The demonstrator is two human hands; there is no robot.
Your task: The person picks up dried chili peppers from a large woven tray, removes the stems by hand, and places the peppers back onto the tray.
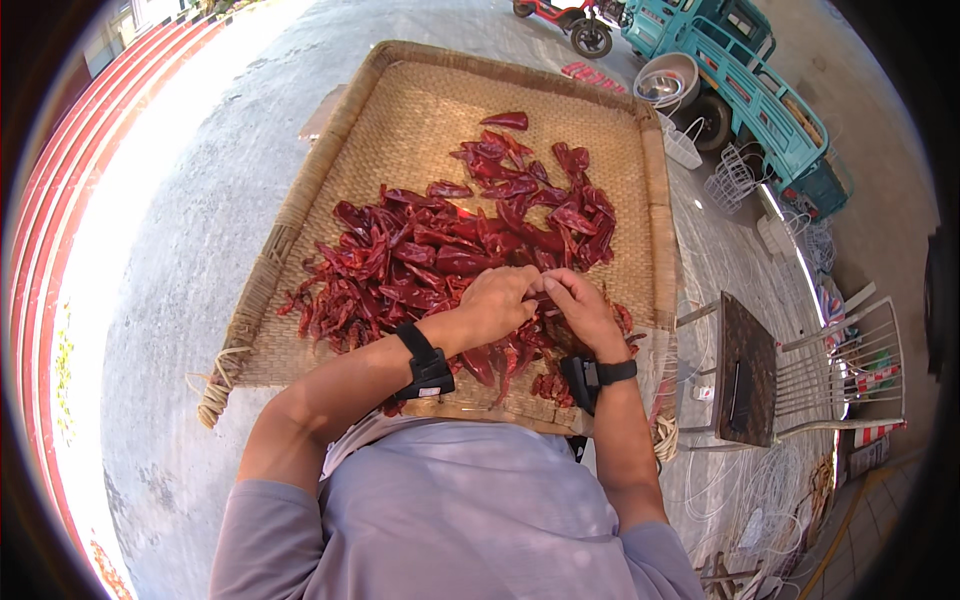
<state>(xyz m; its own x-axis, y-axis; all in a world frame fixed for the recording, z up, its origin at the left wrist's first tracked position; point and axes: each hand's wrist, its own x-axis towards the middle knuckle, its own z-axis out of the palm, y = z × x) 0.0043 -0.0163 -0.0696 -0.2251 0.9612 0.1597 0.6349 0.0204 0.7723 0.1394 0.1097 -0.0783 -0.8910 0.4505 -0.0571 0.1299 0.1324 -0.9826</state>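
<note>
A heap of dried red chili peppers (pixel 440 245) lies across a large woven tray (pixel 420 100) right in front of me. Over the near part of the heap, my left hand (pixel 497 302) and my right hand (pixel 582 312) meet with their fingertips pinched together. A dark red chili pepper seems to be between them, mostly covered by the fingers. Both hands are closed. Smaller pepper pieces (pixel 553 388) lie near my right wrist, close to the tray's near edge. One pepper (pixel 505 121) rests apart at the far side of the heap.
Right of the tray stands a chair (pixel 748 370) with a dark seat and pale slatted back. Farther off are a teal three-wheeled cargo truck (pixel 740 75), basins (pixel 662 85), wire baskets (pixel 735 180) and a red scooter (pixel 580 25). Red-edged steps (pixel 60 220) run along the left.
</note>
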